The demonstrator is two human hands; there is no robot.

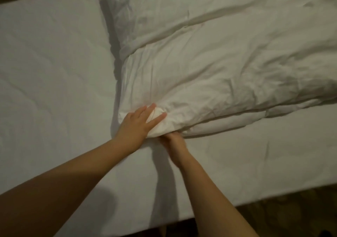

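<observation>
A thick white duvet [209, 69] lies crumpled across the right and far part of the bed. Its near left corner [160, 125] is bunched into a lump. My left hand [136, 125] rests on top of that corner, fingers straight and spread, and the cloth bulges up between thumb and fingers. My right hand [174, 142] is just below it at the duvet's near edge, with its fingers curled in under the bunched cloth and hidden there. The two hands are almost touching.
The bed is covered by a smooth white sheet [54, 91], bare on the left and along the near side. The mattress's near edge [255, 198] runs diagonally at the lower right, with dark floor [300, 215] beyond it. A dark strip shows at the far left top.
</observation>
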